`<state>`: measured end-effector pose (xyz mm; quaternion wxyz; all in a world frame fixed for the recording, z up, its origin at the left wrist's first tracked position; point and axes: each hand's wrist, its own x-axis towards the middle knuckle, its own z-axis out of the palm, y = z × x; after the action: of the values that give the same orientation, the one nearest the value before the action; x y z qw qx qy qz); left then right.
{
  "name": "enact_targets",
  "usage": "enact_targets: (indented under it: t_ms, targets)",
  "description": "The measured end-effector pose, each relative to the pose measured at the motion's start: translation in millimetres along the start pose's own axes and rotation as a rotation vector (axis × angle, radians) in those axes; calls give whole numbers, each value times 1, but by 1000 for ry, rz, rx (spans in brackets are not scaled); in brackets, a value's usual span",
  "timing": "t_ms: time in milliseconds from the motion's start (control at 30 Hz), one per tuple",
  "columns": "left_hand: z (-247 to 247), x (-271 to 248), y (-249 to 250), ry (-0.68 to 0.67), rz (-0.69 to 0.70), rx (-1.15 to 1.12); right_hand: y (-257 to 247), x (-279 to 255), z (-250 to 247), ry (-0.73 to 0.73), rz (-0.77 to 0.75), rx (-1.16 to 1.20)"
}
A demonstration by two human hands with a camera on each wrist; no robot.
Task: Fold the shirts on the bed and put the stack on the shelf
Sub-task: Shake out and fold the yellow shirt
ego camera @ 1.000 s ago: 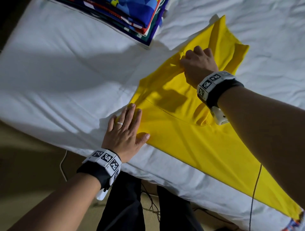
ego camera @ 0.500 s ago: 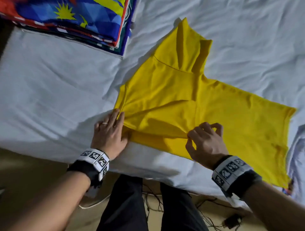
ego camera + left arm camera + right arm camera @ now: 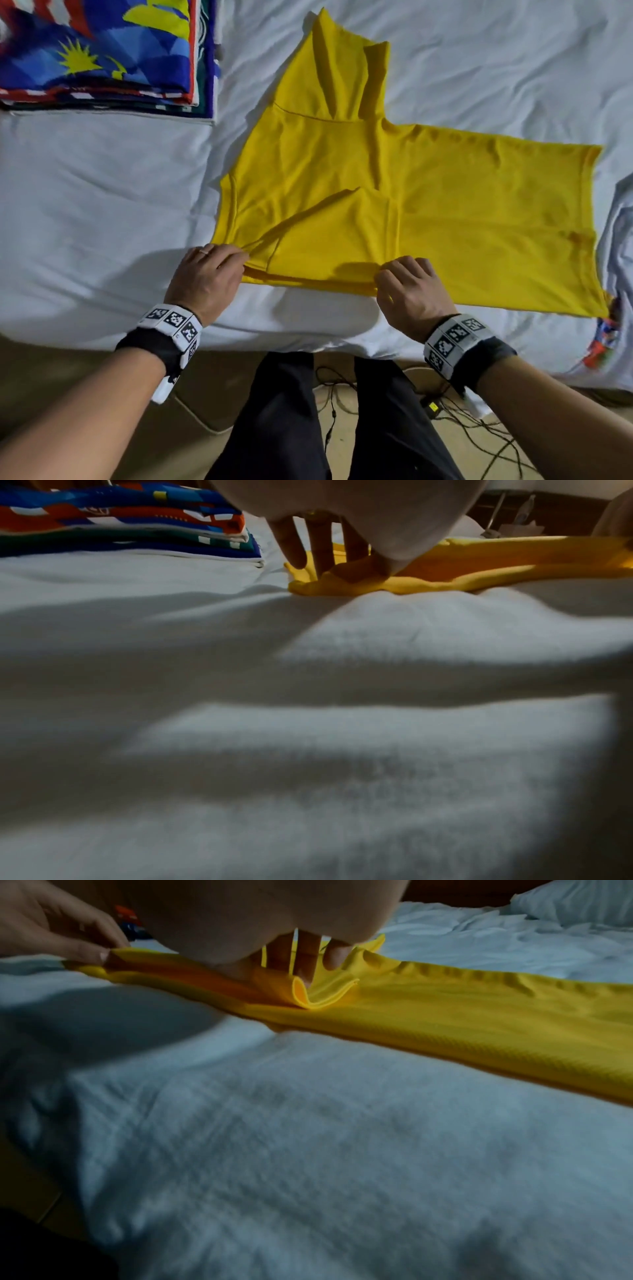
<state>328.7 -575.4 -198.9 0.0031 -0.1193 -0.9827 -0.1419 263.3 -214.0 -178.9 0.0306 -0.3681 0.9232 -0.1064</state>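
Head view: a yellow shirt is shown spread on the white sheet of the bed, near its front edge, with the near sleeve already turned inward over the body and the far sleeve still lying out towards the head of the bed. The left hand is seen with its fingers curled, pinching the near left corner of the turned-in panel; the right hand is likewise curled and pinches the near edge of the same panel further to the right. In the right wrist view a doubled lip of cloth is seen nipped between thumb and fingertips. The step in hand is judged to be the setting of the first lengthwise fold. The next move is expected to call for the crease to be pressed flat and the far sleeve and side to be brought over, both edges being kept parallel.

The cloth appears thin, smooth and limp, with a faint knit rib; it is likely to slip or bunch if released unevenly. The sheet is soft and wrinkled. A stack of folded shirts, boldly printed in blue, red and yellow, lies squared at the far left, apart from the yellow shirt. No shelf is in view.
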Motion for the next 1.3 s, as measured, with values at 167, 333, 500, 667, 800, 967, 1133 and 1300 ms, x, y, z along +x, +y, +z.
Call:
enact_targets:
  t_ms: [167,333,500,667,800,967,1133,1300]
  targets:
    - [4,-8,-8,16,67,19,-1,-7,8,-34,-72,-3]
    - [0,-6,-8,102,83,45,0,-12,10,-102,-46,-32]
    - [-4,-11,-4,46,123,119,-4,-4,2,-105,-13,94]
    - [-2,20,23,82,95,39,2,31,-1,-20,175,59]
    - [19,32,38,-229,-29,57,-1,42,10,-301,265,-60]
    - [33,20,32,-394,-128,110,20,18,19,-531,407,-123]
    - [12,50,42,-381,-122,155,54,7,-11,-538,377,-99]
    - [-8,110,51,-193,-185,58,116,6,-41,-388,444,-125]
